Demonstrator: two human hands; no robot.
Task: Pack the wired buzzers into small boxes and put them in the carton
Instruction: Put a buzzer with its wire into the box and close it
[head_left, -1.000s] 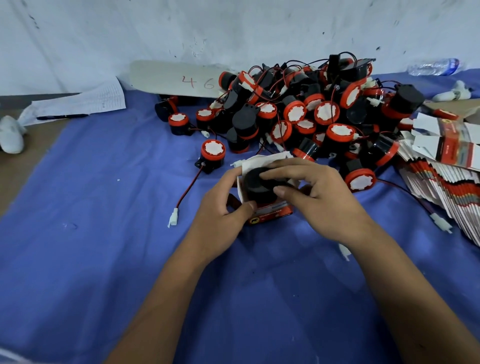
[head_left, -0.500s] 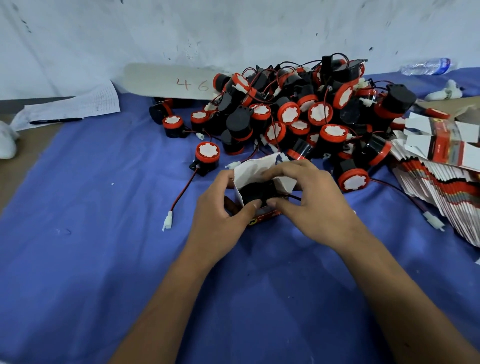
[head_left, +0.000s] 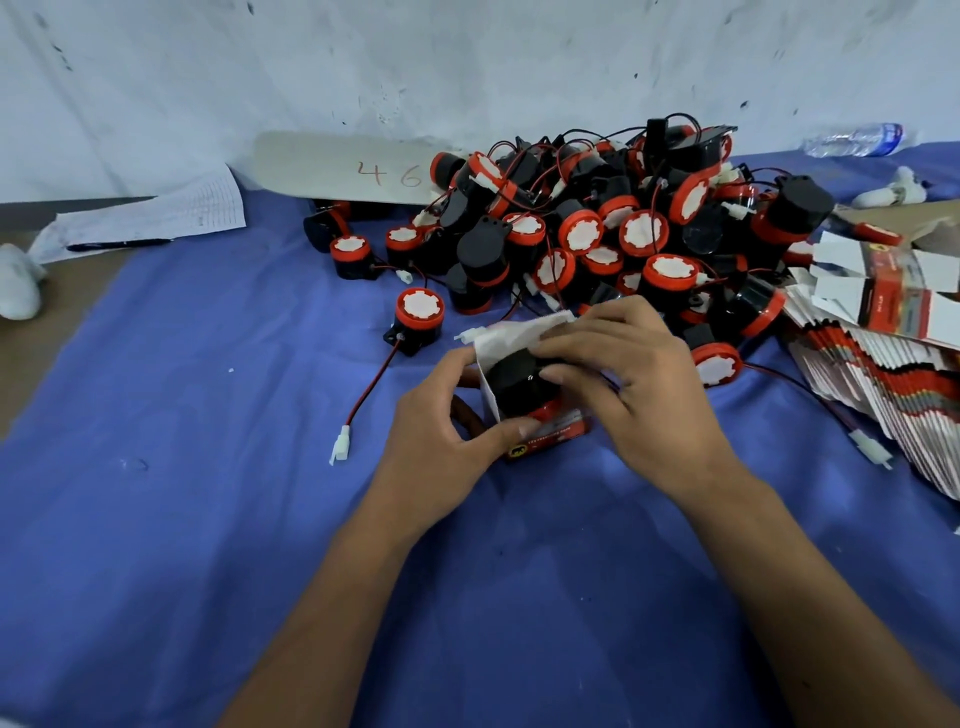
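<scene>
Both hands meet at the centre of the frame over one small box (head_left: 540, 426). The left hand (head_left: 441, 431) grips the box from the left, thumb pressed on its red printed side, while the right hand (head_left: 639, 384) curls over the top, fingers on the black buzzer (head_left: 514, 382) that sits partly inside the open mouth. A white flap (head_left: 511, 335) stands up behind the buzzer. The step in hand looks like seating the buzzer in the box. To do it well, the left hand should hold the box square so the mouth stays open, the right should press the buzzer straight down, and the wire and plug should be tucked in before any flap is folded; where this buzzer's wire lies cannot be seen. Just behind, in the upper middle, lies the pile of loose buzzers (head_left: 613, 228) on the blue tabletop (head_left: 182, 493). Flat unfolded boxes (head_left: 883, 374) fan out at the right edge. No carton is clearly in view.
</scene>
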